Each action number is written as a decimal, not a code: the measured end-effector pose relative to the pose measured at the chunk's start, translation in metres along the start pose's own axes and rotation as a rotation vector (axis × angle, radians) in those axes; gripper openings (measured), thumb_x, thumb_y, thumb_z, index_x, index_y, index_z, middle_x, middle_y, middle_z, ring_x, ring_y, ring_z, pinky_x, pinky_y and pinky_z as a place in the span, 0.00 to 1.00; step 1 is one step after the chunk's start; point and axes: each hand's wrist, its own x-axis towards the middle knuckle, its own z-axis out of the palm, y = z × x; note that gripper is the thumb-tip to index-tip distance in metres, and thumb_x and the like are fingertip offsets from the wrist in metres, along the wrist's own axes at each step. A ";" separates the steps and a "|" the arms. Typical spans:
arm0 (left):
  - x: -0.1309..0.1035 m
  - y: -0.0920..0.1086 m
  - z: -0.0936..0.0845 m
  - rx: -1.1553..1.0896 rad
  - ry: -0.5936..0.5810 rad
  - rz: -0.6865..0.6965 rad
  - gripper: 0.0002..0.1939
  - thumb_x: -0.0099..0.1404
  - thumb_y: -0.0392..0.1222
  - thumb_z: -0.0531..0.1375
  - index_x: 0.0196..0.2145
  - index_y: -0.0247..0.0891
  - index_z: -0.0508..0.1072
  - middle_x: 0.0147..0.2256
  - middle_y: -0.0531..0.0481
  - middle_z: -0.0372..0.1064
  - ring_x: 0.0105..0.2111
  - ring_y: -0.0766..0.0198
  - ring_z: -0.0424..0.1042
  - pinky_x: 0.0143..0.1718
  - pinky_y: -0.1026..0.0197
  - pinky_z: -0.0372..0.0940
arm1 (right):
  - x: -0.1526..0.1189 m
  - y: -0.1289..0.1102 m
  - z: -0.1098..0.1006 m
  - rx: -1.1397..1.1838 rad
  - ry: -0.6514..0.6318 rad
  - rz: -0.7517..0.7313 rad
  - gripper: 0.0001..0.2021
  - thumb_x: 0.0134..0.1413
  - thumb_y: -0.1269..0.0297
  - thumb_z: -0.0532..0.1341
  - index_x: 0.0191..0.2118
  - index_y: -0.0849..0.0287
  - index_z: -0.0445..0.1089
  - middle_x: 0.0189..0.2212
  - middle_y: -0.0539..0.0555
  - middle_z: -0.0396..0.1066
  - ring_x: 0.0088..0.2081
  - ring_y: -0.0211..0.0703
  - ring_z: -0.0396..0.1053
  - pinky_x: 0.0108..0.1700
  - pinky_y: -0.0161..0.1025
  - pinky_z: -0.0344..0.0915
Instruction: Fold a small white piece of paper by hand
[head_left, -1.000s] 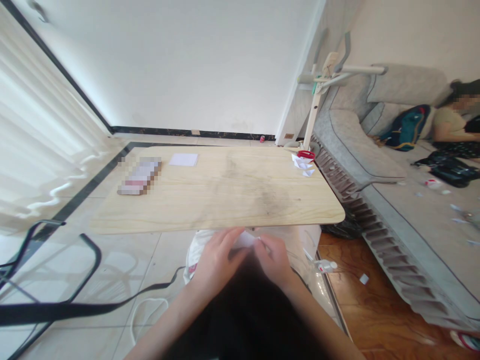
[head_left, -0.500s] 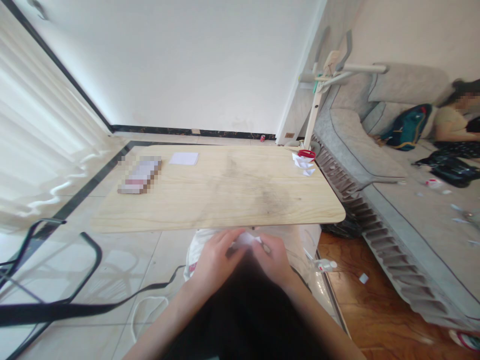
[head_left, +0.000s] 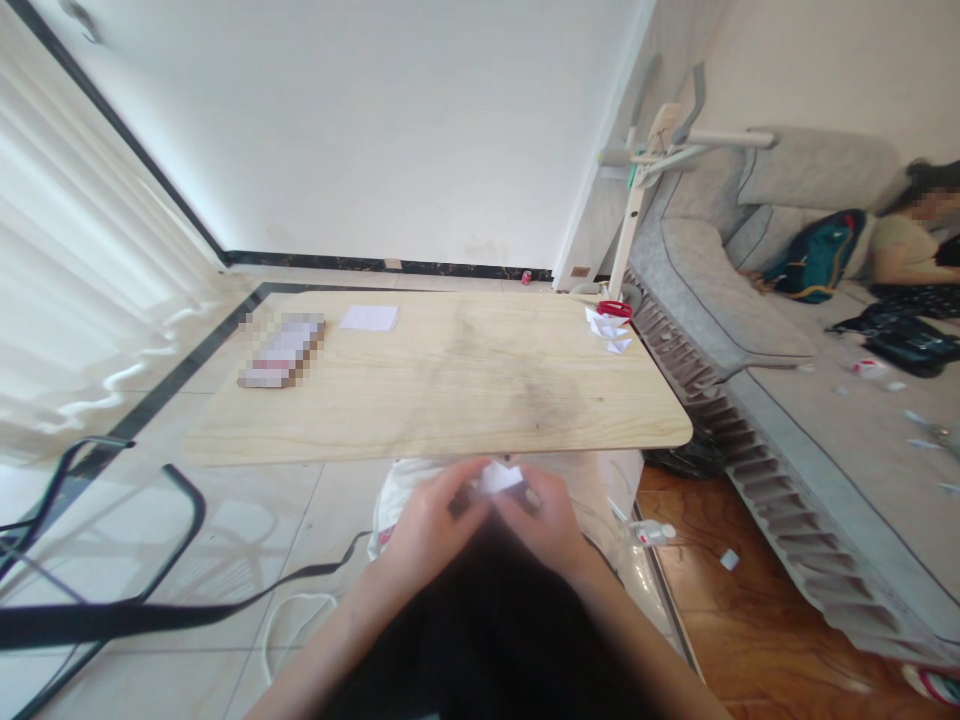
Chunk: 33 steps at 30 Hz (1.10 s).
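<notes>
Between my two hands, just below the table's near edge, is a small piece of folded white paper (head_left: 501, 478) with a pointed upper outline. My left hand (head_left: 439, 510) grips it from the left, thumb toward the middle. From the other side my right hand (head_left: 546, 510) pinches it, the thumb low on the paper. Both hands are a little blurred, and their fingertips are partly hidden. On the table (head_left: 450, 390), several folded white paper pieces (head_left: 609, 325) lie at the far right beside red-handled scissors (head_left: 615, 309). A stack of white paper (head_left: 370, 318) rests at the back left.
A pixelated, phone-like object (head_left: 281, 350) lies on the table's left side. Right of the table stand a grey sofa (head_left: 847, 420) with a seated person (head_left: 904, 245) and a backpack (head_left: 821, 260). A white bottle (head_left: 652, 532) is on the floor; a black metal frame (head_left: 195, 510) stands left.
The folded paper has turned slightly between my fingers, and more of its white face shows. My hands stay in nearly the same place; the table's things have not moved.
</notes>
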 end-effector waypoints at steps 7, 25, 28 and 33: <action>0.001 0.007 0.001 -0.152 -0.010 -0.107 0.16 0.65 0.44 0.61 0.51 0.43 0.72 0.41 0.49 0.77 0.35 0.62 0.75 0.39 0.60 0.70 | -0.001 -0.001 0.004 0.208 0.093 0.065 0.11 0.55 0.63 0.64 0.44 0.54 0.70 0.35 0.53 0.74 0.32 0.43 0.70 0.35 0.39 0.69; 0.000 0.013 0.009 -0.391 -0.035 -0.188 0.14 0.68 0.43 0.58 0.50 0.40 0.70 0.44 0.47 0.75 0.40 0.60 0.76 0.43 0.58 0.71 | 0.000 -0.003 0.002 0.070 0.147 -0.072 0.09 0.57 0.67 0.63 0.44 0.54 0.69 0.32 0.51 0.72 0.31 0.42 0.68 0.35 0.40 0.68; 0.000 0.014 0.010 -0.409 -0.018 -0.185 0.13 0.69 0.43 0.57 0.49 0.39 0.70 0.43 0.48 0.75 0.41 0.61 0.76 0.43 0.59 0.71 | 0.001 -0.004 0.002 0.041 0.167 -0.099 0.09 0.57 0.68 0.62 0.44 0.54 0.68 0.32 0.51 0.72 0.30 0.42 0.68 0.34 0.40 0.67; -0.001 0.014 0.012 -0.345 0.019 -0.122 0.13 0.70 0.39 0.54 0.51 0.41 0.69 0.47 0.48 0.75 0.48 0.60 0.73 0.49 0.59 0.68 | 0.002 -0.006 0.003 -0.034 0.158 -0.175 0.10 0.57 0.70 0.61 0.45 0.54 0.68 0.32 0.51 0.72 0.29 0.41 0.68 0.33 0.39 0.68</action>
